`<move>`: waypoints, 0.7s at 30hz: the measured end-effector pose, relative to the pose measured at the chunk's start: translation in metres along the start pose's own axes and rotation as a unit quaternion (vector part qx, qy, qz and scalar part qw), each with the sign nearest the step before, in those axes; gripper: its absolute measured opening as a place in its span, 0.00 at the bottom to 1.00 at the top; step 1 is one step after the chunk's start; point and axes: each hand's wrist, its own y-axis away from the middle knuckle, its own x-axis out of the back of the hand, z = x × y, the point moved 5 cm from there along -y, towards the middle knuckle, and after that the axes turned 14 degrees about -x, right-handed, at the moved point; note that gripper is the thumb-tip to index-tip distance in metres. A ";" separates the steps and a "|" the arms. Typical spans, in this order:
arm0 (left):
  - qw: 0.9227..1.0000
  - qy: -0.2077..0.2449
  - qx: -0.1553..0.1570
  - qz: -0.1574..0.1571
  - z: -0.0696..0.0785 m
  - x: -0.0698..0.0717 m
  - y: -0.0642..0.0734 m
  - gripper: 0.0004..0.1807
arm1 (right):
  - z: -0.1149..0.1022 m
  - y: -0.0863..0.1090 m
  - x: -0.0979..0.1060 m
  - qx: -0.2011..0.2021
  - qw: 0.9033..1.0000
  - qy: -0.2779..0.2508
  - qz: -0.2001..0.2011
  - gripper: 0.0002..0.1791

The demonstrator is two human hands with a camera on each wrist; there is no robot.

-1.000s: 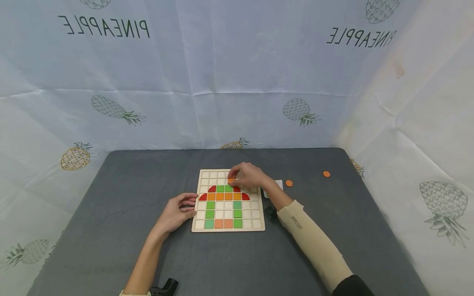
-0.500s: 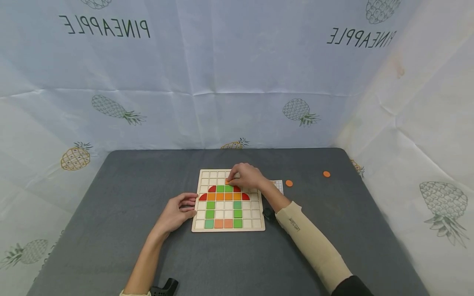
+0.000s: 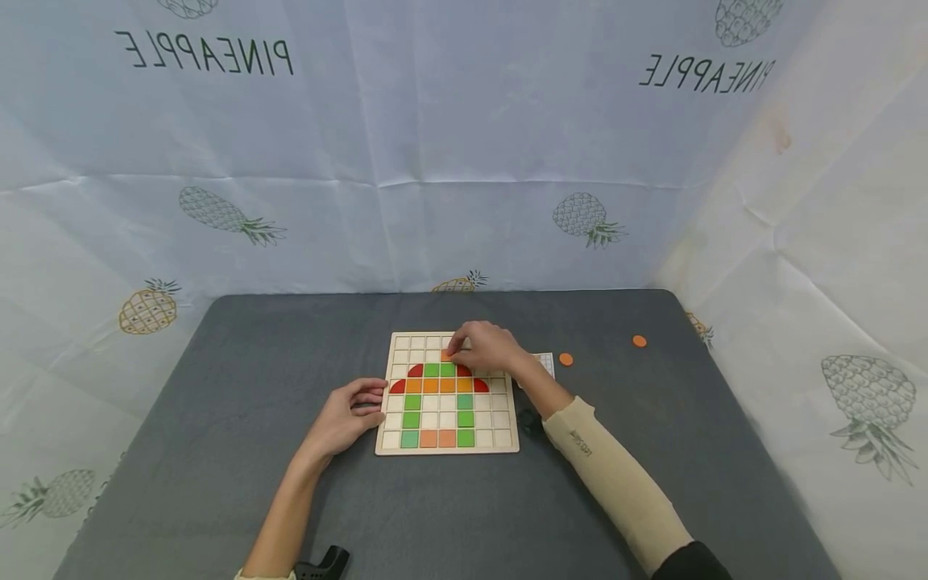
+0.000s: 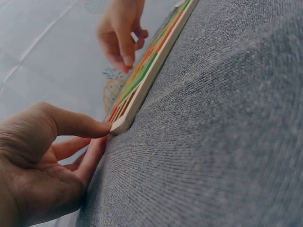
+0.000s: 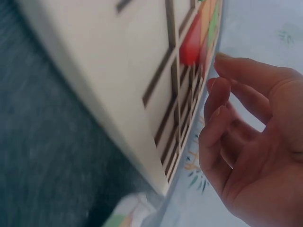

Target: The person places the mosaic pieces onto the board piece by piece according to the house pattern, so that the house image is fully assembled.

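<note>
A light wooden grid board point(image 3: 428, 445) lies on the grey table, partly filled with flat tiles in green point(image 3: 411, 420), orange point(image 3: 431, 385) and red point(image 3: 396, 387). My left hand point(image 3: 344, 417) rests against its left edge; in the left wrist view the thumb point(image 4: 92, 126) touches the board's corner. Over the upper part of the board, my right hand point(image 3: 487, 346) pinches an orange tile point(image 3: 445, 354) between thumb and fingertips, at the row above two green tiles. That tile's outline is partly covered by the fingers, and the right wrist view does not show it.
Two round orange pieces, one point(image 3: 566, 359) near the board and one point(image 3: 640, 341) farther right, lie on the table. A printed card point(image 3: 546, 362) is partly hidden beneath the right forearm. White pineapple-print cloth point(image 3: 406, 234) hangs behind and beside the table point(image 3: 464, 515).
The orange tile under my right fingers has shifted slightly left, to a cell above the green tiles. My right hand has moved only a little; the left hand stays at the board's edge.
</note>
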 end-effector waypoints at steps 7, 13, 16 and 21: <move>1.000 0.009 0.002 0.000 -0.001 -0.001 0.000 0.30 | 0.018 0.020 0.021 -0.013 0.999 -0.032 0.007 0.12; 1.000 0.017 -0.002 0.002 0.000 0.000 0.001 0.31 | 0.043 0.041 0.048 0.006 0.997 -0.077 0.013 0.16; 1.000 0.015 -0.005 0.001 -0.001 -0.001 0.001 0.31 | 0.062 0.049 0.058 0.010 0.996 -0.093 0.002 0.17; 1.000 0.011 -0.003 0.002 -0.001 -0.001 0.001 0.31 | 0.097 0.063 0.072 -0.018 0.993 -0.116 -0.031 0.20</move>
